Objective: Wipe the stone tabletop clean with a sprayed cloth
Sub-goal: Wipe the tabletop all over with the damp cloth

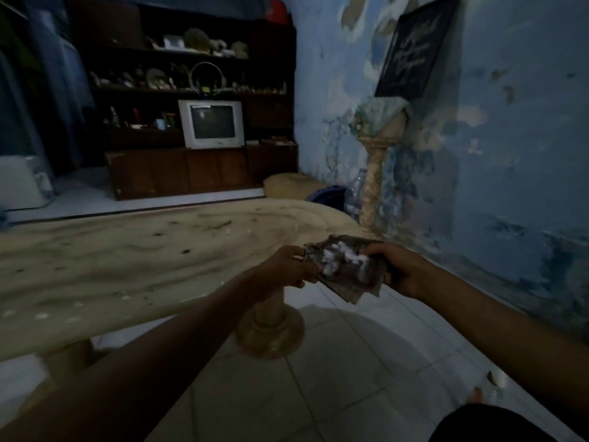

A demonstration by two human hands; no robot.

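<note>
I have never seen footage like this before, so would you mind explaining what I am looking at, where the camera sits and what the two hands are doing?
There is no machine here: a person wears one wide-angle camera on the head, looking forward and down, so both bare arms reach into the picture from below. The left hand and the right hand each grip one side of a dark cloth that carries white foam in its middle. They hold it in the air, beyond the near edge of the stone tabletop rather than on it. The pale, veined tabletop shows dark specks and a few small white spots, and stands on a round pedestal over a tiled floor. Behind it are a dark shelf unit with an old television, and a stone column beside the peeling blue wall.
</note>
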